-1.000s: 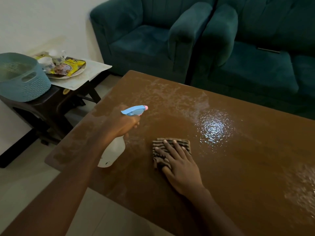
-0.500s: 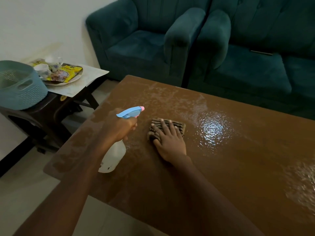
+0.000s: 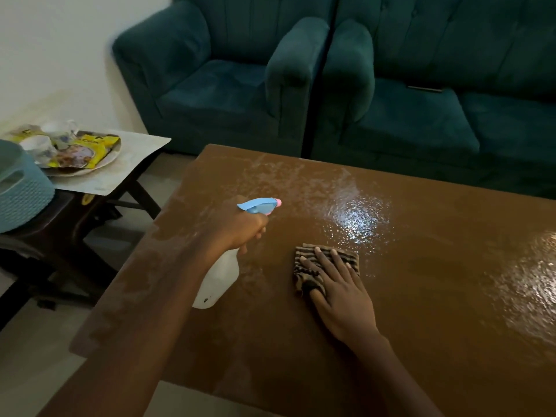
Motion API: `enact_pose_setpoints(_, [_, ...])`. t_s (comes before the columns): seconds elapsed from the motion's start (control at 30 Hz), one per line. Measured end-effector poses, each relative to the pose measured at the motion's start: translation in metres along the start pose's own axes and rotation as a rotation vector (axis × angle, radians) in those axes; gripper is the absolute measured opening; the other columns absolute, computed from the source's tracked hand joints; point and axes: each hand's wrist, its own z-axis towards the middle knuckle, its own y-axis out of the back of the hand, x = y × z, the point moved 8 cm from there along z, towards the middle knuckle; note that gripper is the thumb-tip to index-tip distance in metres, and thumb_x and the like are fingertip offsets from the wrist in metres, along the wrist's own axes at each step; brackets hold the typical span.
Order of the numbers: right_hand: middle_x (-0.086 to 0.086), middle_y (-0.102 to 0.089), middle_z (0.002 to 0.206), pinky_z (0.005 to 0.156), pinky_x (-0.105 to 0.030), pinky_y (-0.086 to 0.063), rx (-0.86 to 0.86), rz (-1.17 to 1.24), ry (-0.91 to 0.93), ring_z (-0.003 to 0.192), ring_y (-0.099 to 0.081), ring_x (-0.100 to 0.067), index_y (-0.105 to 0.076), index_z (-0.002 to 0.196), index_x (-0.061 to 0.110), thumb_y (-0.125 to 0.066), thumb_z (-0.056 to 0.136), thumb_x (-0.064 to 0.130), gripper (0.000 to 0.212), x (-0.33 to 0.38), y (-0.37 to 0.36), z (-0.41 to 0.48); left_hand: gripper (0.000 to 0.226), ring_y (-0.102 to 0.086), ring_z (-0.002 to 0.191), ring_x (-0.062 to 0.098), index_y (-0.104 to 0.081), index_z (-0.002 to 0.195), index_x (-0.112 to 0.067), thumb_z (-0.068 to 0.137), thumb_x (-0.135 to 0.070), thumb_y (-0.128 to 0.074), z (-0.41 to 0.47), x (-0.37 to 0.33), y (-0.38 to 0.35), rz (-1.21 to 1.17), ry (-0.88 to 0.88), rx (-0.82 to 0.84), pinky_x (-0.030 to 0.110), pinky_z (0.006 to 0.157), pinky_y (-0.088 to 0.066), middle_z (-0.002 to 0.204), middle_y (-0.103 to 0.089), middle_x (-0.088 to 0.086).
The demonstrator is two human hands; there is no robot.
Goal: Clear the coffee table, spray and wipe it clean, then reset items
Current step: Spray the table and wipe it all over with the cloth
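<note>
Two teal seats, an armchair [image 3: 216, 85] and a sofa [image 3: 436, 121], stand side by side behind the brown worktop [image 3: 436, 311]. The worktop shows streaks and a glistening wet patch [image 3: 358, 218] near its middle. Off to the left a dark side worktop [image 3: 60, 224] carries a pale mat [image 3: 138, 155]. On this side worktop sits a teal woven basket [image 3: 21, 194], though I can't see what's inside it. A plate [image 3: 99, 165] on the mat holds white cups [image 3: 45, 142] and yellow packets [image 3: 90, 145].

The spray bottle [image 3: 221, 278] has a white body, a blue head and a pink nozzle tip. It is held tilted over the worktop's left part, base low and towards the person, with the nozzle pointing right towards the wet patch. The left hand [image 3: 237, 230] grips its neck, fingers curled round under the head.

A striped brown cloth [image 3: 304, 275] lies folded and flat just short of the wet patch. The right hand [image 3: 343, 296] presses it down with straight fingers [image 3: 338, 261], slightly spread.
</note>
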Motion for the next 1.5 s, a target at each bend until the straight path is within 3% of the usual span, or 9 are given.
enact_pose_setpoints(0.17, [0.027, 0.012, 0.159, 0.116, -0.023, 0.012, -0.04, -0.019, -0.144, 0.145, 0.023, 0.0, -0.007, 0.149, 0.058, -0.004, 0.086, 0.061, 0.063, -0.022, 0.006, -0.006, 0.015, -0.064, 0.07, 0.015, -0.058, 0.098, -0.018, 0.093, -0.032, -0.06, 0.028, -0.029, -0.01, 0.093, -0.121, 0.036, 0.025, 0.054, -0.05, 0.083, -0.067, 0.002])
enact_pose_setpoints(0.37, [0.027, 0.012, 0.159, 0.115, -0.023, 0.013, -0.05, -0.018, -0.258, 0.145, 0.022, 0.0, -0.002, 0.146, 0.061, -0.002, 0.084, 0.062, 0.062, -0.055, 0.014, -0.019, 0.044, -0.067, 0.072, 0.023, -0.048, 0.127, -0.016, 0.089, -0.035, -0.061, 0.052, -0.037, -0.03, 0.139, -0.152, 0.085, 0.027, 0.053, -0.052, 0.089, -0.065, 0.005])
enact_pose_setpoints(0.47, [0.026, 0.012, 0.159, 0.116, -0.024, 0.012, -0.061, -0.02, -0.286, 0.145, 0.021, 0.0, 0.0, 0.145, 0.062, 0.0, 0.083, 0.062, 0.062, -0.062, 0.017, -0.02, 0.039, -0.058, 0.06, 0.018, -0.055, 0.118, -0.012, 0.092, -0.04, -0.058, 0.058, -0.038, -0.026, 0.147, -0.133, 0.057, 0.024, 0.049, -0.047, 0.086, -0.064, 0.007])
enact_pose_setpoints(0.57, [0.024, 0.012, 0.159, 0.121, -0.032, 0.005, -0.072, -0.017, -0.315, 0.147, 0.018, -0.004, 0.001, 0.145, 0.059, -0.002, 0.084, 0.063, 0.061, -0.072, 0.02, -0.011, 0.032, -0.066, 0.07, 0.027, -0.052, 0.112, -0.015, 0.091, -0.039, -0.061, 0.064, -0.043, -0.016, 0.075, -0.174, 0.009, 0.028, 0.056, -0.05, 0.09, -0.067, 0.01])
enact_pose_setpoints(0.83, [0.008, 0.004, 0.165, 0.12, -0.042, 0.004, -0.097, -0.008, -0.424, 0.151, 0.012, -0.017, -0.009, 0.156, 0.038, -0.021, 0.102, 0.05, 0.057, -0.114, 0.039, 0.085, 0.024, -0.062, 0.066, 0.013, -0.06, 0.105, -0.013, 0.093, -0.034, -0.059, 0.075, -0.034, -0.005, -0.059, -0.119, -0.011, 0.025, 0.054, -0.048, 0.077, -0.064, 0.001])
enact_pose_setpoints(0.97, [0.002, 0.004, 0.166, 0.121, -0.045, 0.003, -0.074, 0.017, -0.348, 0.151, 0.011, -0.024, -0.01, 0.156, 0.037, -0.021, 0.102, 0.051, 0.057, -0.087, 0.044, 0.16, 0.02, -0.06, 0.062, 0.012, -0.061, 0.086, -0.017, 0.094, -0.035, -0.057, 0.075, -0.032, 0.001, -0.085, -0.117, -0.039, 0.023, 0.05, -0.045, 0.079, -0.066, 0.003])
enact_pose_setpoints(1.23, [0.015, 0.005, 0.163, 0.122, -0.037, 0.003, 0.042, -0.089, 0.116, 0.15, 0.011, -0.012, -0.008, 0.153, 0.047, -0.008, 0.092, 0.06, 0.063, -0.009, 0.014, 0.146, 0.022, -0.057, 0.055, 0.01, -0.064, 0.094, -0.013, 0.093, -0.033, -0.057, 0.077, -0.03, 0.008, -0.057, -0.073, -0.094, 0.021, 0.046, -0.044, 0.076, -0.065, 0.0])
enact_pose_setpoints(1.33, [0.022, 0.008, 0.159, 0.121, -0.034, 0.004, 0.039, -0.074, 0.107, 0.148, 0.016, -0.006, -0.007, 0.152, 0.051, -0.004, 0.087, 0.061, 0.066, -0.029, 0.019, 0.112, 0.023, -0.059, 0.062, 0.014, -0.064, 0.089, -0.014, 0.093, -0.035, -0.057, 0.085, -0.038, -0.011, 0.027, -0.041, -0.006, 0.026, 0.055, -0.048, 0.077, -0.066, 0.002])
enact_pose_setpoints(1.5, [0.024, 0.008, 0.16, 0.117, -0.026, 0.011, 0.001, -0.054, -0.021, 0.147, 0.018, -0.003, -0.005, 0.148, 0.056, -0.002, 0.086, 0.063, 0.063, -0.063, 0.03, 0.094, 0.028, -0.064, 0.07, 0.017, -0.061, 0.106, -0.013, 0.092, -0.037, -0.057, 0.111, -0.066, -0.032, 0.124, -0.084, 0.034, 0.027, 0.058, -0.053, 0.085, -0.066, 0.002])
